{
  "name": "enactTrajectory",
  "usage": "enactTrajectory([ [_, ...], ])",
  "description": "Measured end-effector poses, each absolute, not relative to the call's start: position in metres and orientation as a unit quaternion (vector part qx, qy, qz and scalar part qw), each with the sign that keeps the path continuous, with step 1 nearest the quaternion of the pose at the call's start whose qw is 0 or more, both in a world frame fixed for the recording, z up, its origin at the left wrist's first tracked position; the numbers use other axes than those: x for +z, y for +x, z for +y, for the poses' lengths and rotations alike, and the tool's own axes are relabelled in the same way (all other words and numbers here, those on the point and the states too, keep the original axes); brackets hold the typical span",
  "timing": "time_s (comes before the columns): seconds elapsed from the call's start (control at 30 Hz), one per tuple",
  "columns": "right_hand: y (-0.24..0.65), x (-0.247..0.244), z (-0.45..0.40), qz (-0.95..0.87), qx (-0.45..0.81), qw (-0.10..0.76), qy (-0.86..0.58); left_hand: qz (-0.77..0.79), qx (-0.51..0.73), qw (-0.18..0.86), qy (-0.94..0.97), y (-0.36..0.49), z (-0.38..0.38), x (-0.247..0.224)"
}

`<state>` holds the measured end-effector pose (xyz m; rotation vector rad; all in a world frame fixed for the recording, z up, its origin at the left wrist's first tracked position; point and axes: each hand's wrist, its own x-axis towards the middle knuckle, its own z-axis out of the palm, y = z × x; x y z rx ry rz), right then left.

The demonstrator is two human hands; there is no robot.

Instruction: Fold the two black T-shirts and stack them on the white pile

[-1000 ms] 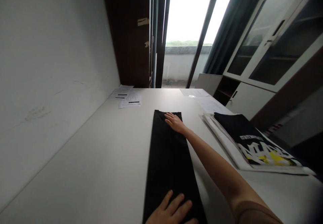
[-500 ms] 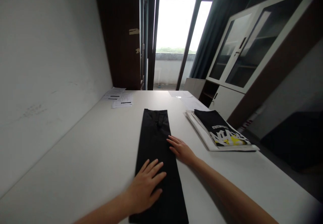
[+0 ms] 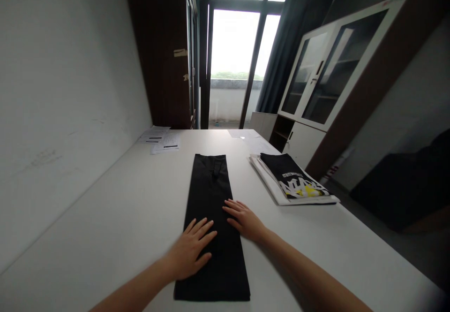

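A pair of black trousers (image 3: 210,194), folded into a long narrow strip, lies flat on the white table (image 3: 140,209). Its waistband end points away from me, and the wider end lies close to me. My left hand (image 3: 190,253) rests flat on the lower left part of the cloth, fingers spread. Farther up, at the right edge, my right hand (image 3: 244,218) has its outstretched fingers on the fabric and its palm beside it. Neither hand grips anything.
Folded shirts (image 3: 295,180), a black printed one on top of white, lie on the right. Loose papers (image 3: 167,140) sit far left by the wall (image 3: 70,115). More papers (image 3: 246,138) lie at the table's far end. A glass-door cabinet (image 3: 316,91) stands right.
The view has shifted, so the near end of the trousers now shows fully. My right hand sits slightly nearer along the right edge; both hands remain flat on the cloth.
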<state>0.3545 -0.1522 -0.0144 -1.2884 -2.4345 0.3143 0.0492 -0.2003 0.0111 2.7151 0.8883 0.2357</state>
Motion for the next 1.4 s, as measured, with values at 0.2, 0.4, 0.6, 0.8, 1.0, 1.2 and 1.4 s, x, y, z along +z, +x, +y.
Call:
enactTrajectory([
  [0.2,0.356,-0.015,-0.152,-0.860,0.118,0.191,-0.459,0.285,0.070,0.142,0.945,0.052,-0.206,0.016],
  [0.4,0.348,-0.005,-0.148,-0.871,0.105,0.188,-0.441,0.248,0.064,0.150,0.955,0.058,-0.216,0.020],
  [0.6,0.318,0.005,-0.104,-0.915,0.118,0.136,-0.360,0.235,0.063,0.153,0.958,0.064,-0.223,0.019],
  [0.8,0.307,-0.012,-0.038,-0.897,0.093,0.086,-0.422,0.235,0.046,0.154,0.959,0.065,-0.222,0.017],
  [1.0,0.299,-0.014,-0.009,-0.878,0.060,0.099,-0.465,0.234,0.045,0.149,0.960,0.065,-0.220,0.014],
  [1.2,0.295,-0.014,-0.013,-0.872,0.063,0.105,-0.473,0.239,0.028,0.157,0.958,0.067,-0.219,0.018],
  [1.4,0.316,-0.018,-0.059,-0.885,0.072,0.136,-0.439,0.238,0.044,0.154,0.958,0.064,-0.215,0.019],
])
